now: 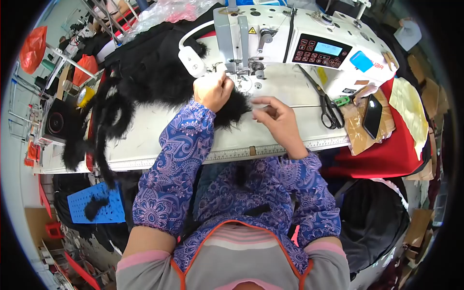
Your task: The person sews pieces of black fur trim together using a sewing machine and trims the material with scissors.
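Observation:
My left hand (212, 92) is closed at the edge of a black fur piece (235, 108), just in front of the needle area of a white sewing machine (302, 43). Its fingertips are turned away, so the exact grip is hidden. To the right of the fur, my right hand (279, 123) has its thumb and index finger apart, tips close to the fur's edge. A larger mass of black fur (154, 79) spreads to the left of the machine. Beside my left hand hangs a small white lamp (192, 62) on a curved neck.
Black scissors (330, 111) and a dark phone (372, 116) on a brown packet (355, 134) lie right of my right hand. A ruler strip (227, 155) runs along the table's front edge. Black fur strips (104, 121) hang over the left side, above a blue perforated stool (75, 205).

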{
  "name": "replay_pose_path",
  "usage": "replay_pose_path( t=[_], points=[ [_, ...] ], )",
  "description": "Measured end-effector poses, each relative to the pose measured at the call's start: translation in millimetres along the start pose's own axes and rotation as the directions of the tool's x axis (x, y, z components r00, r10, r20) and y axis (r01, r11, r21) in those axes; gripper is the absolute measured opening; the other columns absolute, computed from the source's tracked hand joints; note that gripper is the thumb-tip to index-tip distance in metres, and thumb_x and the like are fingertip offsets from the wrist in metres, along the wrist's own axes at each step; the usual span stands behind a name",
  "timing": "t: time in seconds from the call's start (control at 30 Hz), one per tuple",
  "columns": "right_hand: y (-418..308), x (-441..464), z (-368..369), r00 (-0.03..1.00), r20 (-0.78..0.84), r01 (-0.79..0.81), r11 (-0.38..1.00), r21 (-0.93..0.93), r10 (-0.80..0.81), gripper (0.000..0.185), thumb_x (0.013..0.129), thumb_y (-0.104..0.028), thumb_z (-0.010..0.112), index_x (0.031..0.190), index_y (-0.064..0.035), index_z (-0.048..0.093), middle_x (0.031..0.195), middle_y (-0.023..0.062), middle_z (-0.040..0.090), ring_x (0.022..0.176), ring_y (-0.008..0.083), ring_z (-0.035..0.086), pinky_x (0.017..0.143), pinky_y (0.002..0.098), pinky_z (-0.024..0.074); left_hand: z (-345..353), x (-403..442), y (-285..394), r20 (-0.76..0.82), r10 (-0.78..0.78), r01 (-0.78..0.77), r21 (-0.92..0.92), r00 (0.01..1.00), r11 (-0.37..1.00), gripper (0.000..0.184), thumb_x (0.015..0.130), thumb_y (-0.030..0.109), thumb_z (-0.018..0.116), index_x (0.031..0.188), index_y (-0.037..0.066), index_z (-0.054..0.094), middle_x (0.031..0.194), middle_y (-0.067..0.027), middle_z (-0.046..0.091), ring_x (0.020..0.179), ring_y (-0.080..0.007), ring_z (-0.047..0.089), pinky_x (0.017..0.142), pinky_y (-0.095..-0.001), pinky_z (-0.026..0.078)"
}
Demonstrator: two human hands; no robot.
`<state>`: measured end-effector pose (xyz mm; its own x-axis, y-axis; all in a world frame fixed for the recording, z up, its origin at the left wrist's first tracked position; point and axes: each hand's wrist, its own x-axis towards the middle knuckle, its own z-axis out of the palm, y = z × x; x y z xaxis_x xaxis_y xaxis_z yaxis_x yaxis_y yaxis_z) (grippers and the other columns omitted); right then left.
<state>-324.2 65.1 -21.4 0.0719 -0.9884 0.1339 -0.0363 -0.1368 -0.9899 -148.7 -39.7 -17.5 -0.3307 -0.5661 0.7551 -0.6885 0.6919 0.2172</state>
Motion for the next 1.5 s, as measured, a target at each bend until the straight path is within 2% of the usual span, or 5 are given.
replay_pose_path(
  t=[0.57, 0.73, 0.97, 1.3, 1.5],
  points=[
    [-8.8, 47.6, 31.9, 0.981, -0.006, -0.146, 0.747, 0.649, 0.196, 0.013, 0.087, -0.009, 0.057, 0.096, -0.0007, 0.060, 0.072, 0.0021, 0.059, 0.060, 0.0064, 0.052, 0.057, 0.0188, 0.0422, -18.6, -34.0, 16.1, 0.313, 0.145, -0.076, -0.221, 0.939, 0.972, 0.017, 0.069, 0.016, 0.058, 0.058, 0.006, 0.051, 0.054, -0.0100, 0.055, 0.049, -0.0275, 0.056, 0.047, -0.0369, 0.046],
    [15.1, 38.2, 21.5, 0.942, -0.057, 0.256, 0.821, -0.511, -0.330, 0.012, 0.085, -0.015, 0.056, 0.083, -0.0040, 0.058, 0.069, 0.0091, 0.060, 0.059, 0.0236, 0.058, 0.054, 0.0335, 0.0434, -33.0, -30.5, 15.2, 0.261, 0.104, -0.038, -0.245, 0.960, 0.969, 0.008, 0.072, 0.010, 0.062, 0.070, 0.003, 0.060, 0.069, -0.0107, 0.058, 0.051, -0.0264, 0.055, 0.048, -0.0337, 0.045],
    [20.1, 1.5, 22.6, 0.923, 0.225, 0.373, 0.585, -0.720, -0.311, 0.009, 0.078, -0.011, 0.058, 0.082, -0.0033, 0.056, 0.072, 0.0154, 0.057, 0.064, 0.0352, 0.056, 0.056, 0.0410, 0.0431, -17.7, -0.7, 23.8, 0.679, -0.338, 0.690, -0.716, 0.652, -0.107, 0.021, 0.089, 0.014, 0.053, 0.103, -0.001, 0.050, 0.082, -0.0093, 0.061, 0.053, -0.0119, 0.056, 0.046, -0.0204, 0.045],
    [-6.6, 24.0, 27.3, 0.992, -0.038, -0.089, 0.865, 0.494, 0.124, 0.021, 0.088, -0.010, 0.054, 0.105, 0.0017, 0.055, 0.087, 0.0078, 0.065, 0.057, 0.0096, 0.052, 0.055, 0.0243, 0.0441, -27.5, -42.3, 40.5, 0.564, -0.024, 0.308, -0.413, 0.825, 0.857, 0.006, 0.070, 0.008, 0.062, 0.074, 0.004, 0.060, 0.064, -0.0154, 0.060, 0.064, -0.0313, 0.061, 0.059, -0.0374, 0.049],
    [25.5, 15.6, 21.4, 0.918, 0.208, 0.383, 0.624, -0.680, -0.338, 0.007, 0.080, -0.011, 0.059, 0.082, -0.0045, 0.058, 0.069, 0.0150, 0.060, 0.061, 0.0281, 0.059, 0.054, 0.0335, 0.0443, -32.9, -33.1, 11.1, 0.596, -0.350, 0.680, -0.704, 0.722, 0.204, 0.027, 0.083, 0.006, 0.060, 0.109, -0.001, 0.052, 0.092, -0.0071, 0.063, 0.053, -0.0074, 0.053, 0.046, -0.0182, 0.041]
  ],
)
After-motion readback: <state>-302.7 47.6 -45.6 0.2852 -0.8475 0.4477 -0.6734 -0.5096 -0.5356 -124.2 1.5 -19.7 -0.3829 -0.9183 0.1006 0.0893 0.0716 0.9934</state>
